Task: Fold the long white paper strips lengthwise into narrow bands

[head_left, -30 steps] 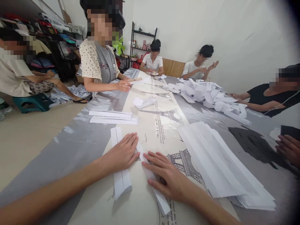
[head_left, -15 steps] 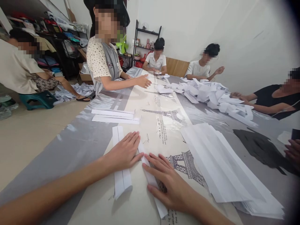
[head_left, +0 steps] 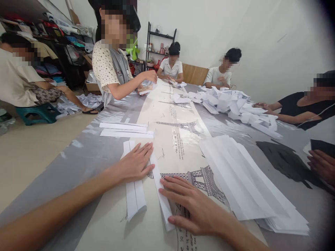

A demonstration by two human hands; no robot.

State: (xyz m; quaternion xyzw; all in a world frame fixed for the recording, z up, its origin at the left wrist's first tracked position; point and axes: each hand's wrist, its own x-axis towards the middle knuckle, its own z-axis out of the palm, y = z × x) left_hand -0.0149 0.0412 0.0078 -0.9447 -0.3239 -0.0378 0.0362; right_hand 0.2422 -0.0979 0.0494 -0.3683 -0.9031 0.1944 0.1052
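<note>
My left hand (head_left: 136, 163) lies flat, fingers stretched out, over the upper part of a folded white paper strip (head_left: 135, 197) and touching the top of a narrow strip. That narrow white strip (head_left: 160, 186) slants down the tablecloth between my hands. My right hand (head_left: 184, 200) is spread, its fingertips on the narrow strip's right edge. Two more folded strips (head_left: 123, 129) lie crosswise beyond my left hand. To the right of my right hand is a stack of large white sheets (head_left: 235, 177).
A heap of folded white paper (head_left: 230, 103) lies at the far right of the table (head_left: 104, 157). Several people sit or stand around it. A dark flat piece (head_left: 281, 162) lies right of the sheets, near another person's hand (head_left: 323, 165).
My hands have moved slightly apart, and the narrow strip shifted a little left. Across the table, the standing person's hand has drawn back and now holds white paper.
</note>
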